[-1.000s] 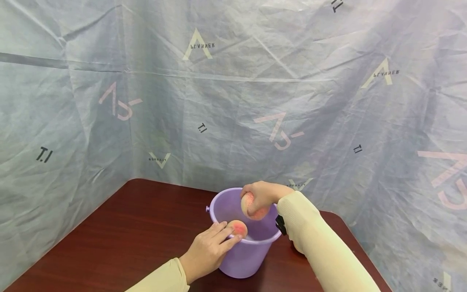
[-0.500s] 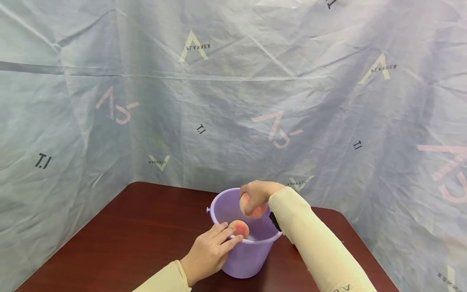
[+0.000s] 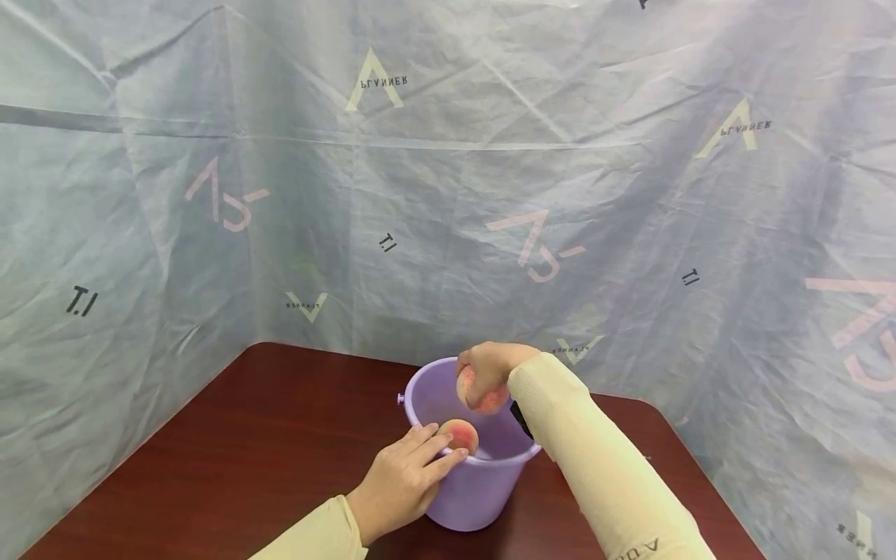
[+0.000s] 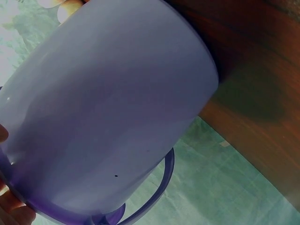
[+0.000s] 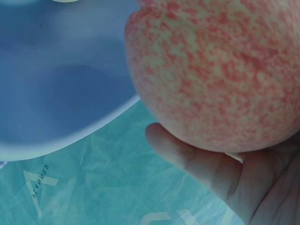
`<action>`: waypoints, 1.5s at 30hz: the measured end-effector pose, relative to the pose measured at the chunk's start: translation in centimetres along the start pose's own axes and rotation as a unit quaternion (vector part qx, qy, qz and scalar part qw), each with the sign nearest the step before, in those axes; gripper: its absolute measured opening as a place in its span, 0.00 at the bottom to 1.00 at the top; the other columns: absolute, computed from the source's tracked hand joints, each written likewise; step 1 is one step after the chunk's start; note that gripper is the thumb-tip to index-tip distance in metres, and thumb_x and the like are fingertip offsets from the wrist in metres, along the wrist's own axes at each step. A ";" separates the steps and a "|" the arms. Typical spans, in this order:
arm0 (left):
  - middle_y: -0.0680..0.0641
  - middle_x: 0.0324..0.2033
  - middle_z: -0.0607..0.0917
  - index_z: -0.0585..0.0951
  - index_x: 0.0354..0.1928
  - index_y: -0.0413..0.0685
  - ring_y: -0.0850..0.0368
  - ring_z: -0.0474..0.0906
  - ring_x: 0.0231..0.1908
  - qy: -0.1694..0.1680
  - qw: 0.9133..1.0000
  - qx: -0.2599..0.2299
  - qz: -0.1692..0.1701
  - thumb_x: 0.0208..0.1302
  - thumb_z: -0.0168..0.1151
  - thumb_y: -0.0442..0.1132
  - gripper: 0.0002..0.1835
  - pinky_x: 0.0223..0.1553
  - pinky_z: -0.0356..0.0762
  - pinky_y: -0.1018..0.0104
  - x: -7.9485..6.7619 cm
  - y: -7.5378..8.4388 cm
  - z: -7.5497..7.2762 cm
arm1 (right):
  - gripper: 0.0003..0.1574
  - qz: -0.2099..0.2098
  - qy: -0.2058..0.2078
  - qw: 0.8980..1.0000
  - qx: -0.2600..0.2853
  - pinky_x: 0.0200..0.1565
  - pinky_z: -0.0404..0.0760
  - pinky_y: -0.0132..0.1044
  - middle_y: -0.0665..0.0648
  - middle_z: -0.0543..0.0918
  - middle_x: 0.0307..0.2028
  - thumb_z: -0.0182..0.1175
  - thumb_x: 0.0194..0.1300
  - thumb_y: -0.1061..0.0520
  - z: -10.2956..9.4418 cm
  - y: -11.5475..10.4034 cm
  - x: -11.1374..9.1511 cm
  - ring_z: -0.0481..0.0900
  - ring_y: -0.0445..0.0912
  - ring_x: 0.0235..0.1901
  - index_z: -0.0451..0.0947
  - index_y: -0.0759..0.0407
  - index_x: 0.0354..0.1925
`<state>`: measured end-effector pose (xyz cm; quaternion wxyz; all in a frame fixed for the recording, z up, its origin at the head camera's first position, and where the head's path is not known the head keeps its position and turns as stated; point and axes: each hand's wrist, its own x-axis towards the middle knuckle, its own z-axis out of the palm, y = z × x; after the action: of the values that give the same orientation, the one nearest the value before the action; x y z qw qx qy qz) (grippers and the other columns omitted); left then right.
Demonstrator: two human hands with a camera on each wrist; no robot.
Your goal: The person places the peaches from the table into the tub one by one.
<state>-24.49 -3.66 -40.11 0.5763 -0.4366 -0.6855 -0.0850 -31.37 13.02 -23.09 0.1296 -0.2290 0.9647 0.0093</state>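
A purple bucket (image 3: 465, 498) stands on the dark red table. Over its mouth my right hand (image 3: 493, 365) grips a red-speckled peach (image 3: 493, 399), with the thumb across it. In the right wrist view this peach (image 5: 215, 79) fills the upper right, above my thumb. My left hand (image 3: 402, 474) is at the bucket's near left rim, fingers curled on a second peach (image 3: 462, 437) just inside it; its underside is hidden. The left wrist view shows mostly the bucket's outer wall (image 4: 112, 93), with fingertips at the rim. The bottom inside the bucket is hidden.
The dark red table (image 3: 231, 459) extends left of the bucket. Grey printed sheeting (image 3: 448, 194) hangs behind and beside it. In the left wrist view, the bucket's curved handle (image 4: 164, 178) hangs at its side, and a round yellowish thing (image 4: 69, 9) shows at the top left.
My right hand has shifted slightly left over the bucket, still gripping its peach. The right forearm swung left, and the round thing on the table beside it went out of sight. The left hand stayed put.
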 end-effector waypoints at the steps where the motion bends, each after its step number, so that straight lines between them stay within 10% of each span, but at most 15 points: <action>1: 0.48 0.43 0.86 0.86 0.46 0.54 0.49 0.84 0.42 0.000 1.000 0.000 0.000 0.68 0.37 0.36 0.24 0.41 0.83 0.54 0.0 0.0 0.0 | 0.31 0.001 -0.002 1.000 0.001 0.38 0.77 0.33 0.48 0.80 0.39 0.71 0.43 0.54 0.0 0.0 0.1 0.76 0.41 0.38 0.78 0.47 0.50; 23: 0.49 0.41 0.86 0.86 0.46 0.54 0.49 0.83 0.42 0.006 1.000 0.003 0.005 0.61 0.44 0.34 0.21 0.42 0.82 0.55 -0.1 -0.4 0.1 | 0.24 0.002 -0.020 1.000 -0.012 0.38 0.76 0.34 0.46 0.79 0.35 0.71 0.43 0.54 0.5 -0.5 0.7 0.76 0.41 0.36 0.79 0.43 0.43; 45: 0.50 0.39 0.85 0.86 0.44 0.54 0.52 0.82 0.40 -0.009 1.000 -0.005 -0.007 0.65 0.39 0.35 0.22 0.42 0.82 0.58 0.3 -0.1 0.0 | 0.29 -0.002 -0.014 1.000 -0.022 0.52 0.75 0.42 0.56 0.80 0.53 0.67 0.52 0.49 0.5 0.7 0.1 0.75 0.45 0.48 0.78 0.50 0.54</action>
<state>-24.59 -3.60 -39.84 0.5672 -0.4350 -0.6937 -0.0884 -31.64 13.62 -23.62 0.1378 -0.2337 0.9619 0.0335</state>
